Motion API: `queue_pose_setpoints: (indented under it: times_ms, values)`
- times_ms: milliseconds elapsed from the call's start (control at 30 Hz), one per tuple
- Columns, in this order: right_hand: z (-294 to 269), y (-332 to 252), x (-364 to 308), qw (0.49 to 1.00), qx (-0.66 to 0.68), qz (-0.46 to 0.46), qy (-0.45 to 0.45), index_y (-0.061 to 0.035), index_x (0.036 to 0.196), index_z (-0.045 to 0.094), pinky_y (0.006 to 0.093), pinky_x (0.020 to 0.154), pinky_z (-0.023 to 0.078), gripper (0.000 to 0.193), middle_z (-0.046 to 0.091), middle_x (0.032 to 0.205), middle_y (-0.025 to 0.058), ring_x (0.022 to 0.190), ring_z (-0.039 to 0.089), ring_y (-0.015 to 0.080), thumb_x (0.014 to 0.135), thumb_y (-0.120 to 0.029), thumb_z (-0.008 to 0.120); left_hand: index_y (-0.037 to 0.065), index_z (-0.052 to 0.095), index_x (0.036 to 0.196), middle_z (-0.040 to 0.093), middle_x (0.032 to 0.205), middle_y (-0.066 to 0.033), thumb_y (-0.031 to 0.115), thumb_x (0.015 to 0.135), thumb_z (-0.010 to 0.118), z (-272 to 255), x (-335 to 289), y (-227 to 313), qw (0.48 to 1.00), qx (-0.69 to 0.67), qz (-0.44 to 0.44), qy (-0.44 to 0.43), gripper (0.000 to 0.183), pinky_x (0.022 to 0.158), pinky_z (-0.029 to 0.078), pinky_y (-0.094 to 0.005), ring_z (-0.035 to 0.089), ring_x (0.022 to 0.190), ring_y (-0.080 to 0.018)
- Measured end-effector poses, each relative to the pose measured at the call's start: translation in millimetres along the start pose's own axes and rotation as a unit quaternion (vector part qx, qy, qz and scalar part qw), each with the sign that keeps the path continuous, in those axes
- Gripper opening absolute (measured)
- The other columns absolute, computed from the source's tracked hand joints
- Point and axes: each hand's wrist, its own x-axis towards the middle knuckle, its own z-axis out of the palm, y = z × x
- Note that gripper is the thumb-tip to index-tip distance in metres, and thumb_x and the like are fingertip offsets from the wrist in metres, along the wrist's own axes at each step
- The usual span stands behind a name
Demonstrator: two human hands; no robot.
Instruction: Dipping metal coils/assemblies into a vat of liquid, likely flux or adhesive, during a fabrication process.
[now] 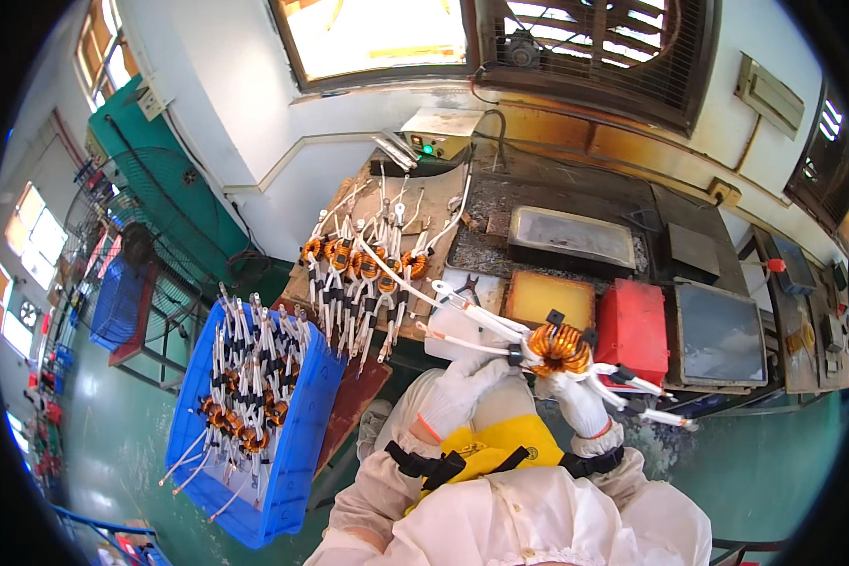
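A copper-wound toroidal coil [558, 349] with thick white leads and black sleeves is held above my lap. My right hand [580, 401], in a white knit glove, is closed on its near side; the coil and leads partly cover the fingers. Long white leads reach up to the left from the coil, and shorter ones with metal ends stick out to the right. My left hand [460, 389], gloved as well, lies just below the left leads, fingers stretched toward the coil. Behind it is a white board [462, 330] with pliers [468, 286] on it.
Several similar coils [373, 269] stand bunched on the bench's left. More fill a blue crate [307, 443] at my left. A yellow-topped block [549, 300], a red box [633, 330], a grey-surfaced tray [720, 335] and a long metal-rimmed tray [573, 236] occupy the bench. A control box [441, 132] stands behind.
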Motion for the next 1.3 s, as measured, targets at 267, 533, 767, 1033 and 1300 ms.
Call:
queue_pose_setpoints:
  times_ms: [267,533,767,1033,1300]
  values:
    - [-26.7,-12.0,-7.4,0.996,0.048,0.025,0.069,0.0006,0.111,0.05,0.0273,0.051,0.042,0.035,0.06,0.091,0.0069,0.067,0.054,0.0132,0.081,-0.017,0.057,0.0,0.045,0.122,0.055,0.112,-0.0123,0.014,0.09,0.048,-12.0,-7.9,20.4,0.976,-0.134,0.14,0.096,0.035,0.085,0.045,-0.0327,0.056,0.1,-0.02]
    - [-50.1,-25.6,-23.1,0.995,0.093,0.028,0.007,0.0037,0.121,0.039,0.0291,0.053,0.041,0.058,0.056,0.101,0.0129,0.063,0.05,0.0144,0.079,-0.028,0.062,-0.003,0.051,0.109,0.06,0.093,-0.0127,0.016,0.092,0.049,-21.8,8.7,12.9,0.959,-0.187,0.183,0.11,0.025,0.074,0.052,-0.0301,0.062,0.08,-0.0184]
    - [-52.0,-21.5,-27.7,0.993,0.063,-0.05,0.09,0.0061,0.114,0.044,0.0262,0.054,0.044,0.04,0.059,0.088,0.0115,0.065,0.055,0.0142,0.081,-0.012,0.057,0.004,0.055,0.102,0.06,0.085,-0.0053,0.029,0.092,0.051,-7.2,19.3,-8.8,0.969,-0.114,0.087,0.202,0.027,0.069,0.05,-0.028,0.058,0.074,-0.0125]
    - [-46.4,-17.4,-14.7,0.971,-0.063,-0.061,0.221,0.0023,0.095,0.049,0.0254,0.049,0.041,0.017,0.054,0.071,0.0064,0.056,0.05,0.0118,0.08,-0.006,0.052,0.001,0.056,0.099,0.058,0.083,-0.0052,0.024,0.095,0.044,34.2,-0.6,-27.5,0.994,0.065,0.084,0.005,0.026,0.07,0.047,-0.0257,0.056,0.072,-0.0125]
    - [-47.8,-23.2,-5.0,0.961,-0.141,-0.099,0.216,-0.0004,0.104,0.048,0.02,0.055,0.041,0.023,0.054,0.088,0.0056,0.063,0.05,0.0084,0.082,-0.006,0.052,0.005,0.053,0.101,0.055,0.08,-0.0025,0.027,0.095,0.043,38.0,24.8,-64.3,0.98,-0.109,-0.061,-0.154,0.025,0.067,0.047,-0.0251,0.054,0.069,-0.0106]
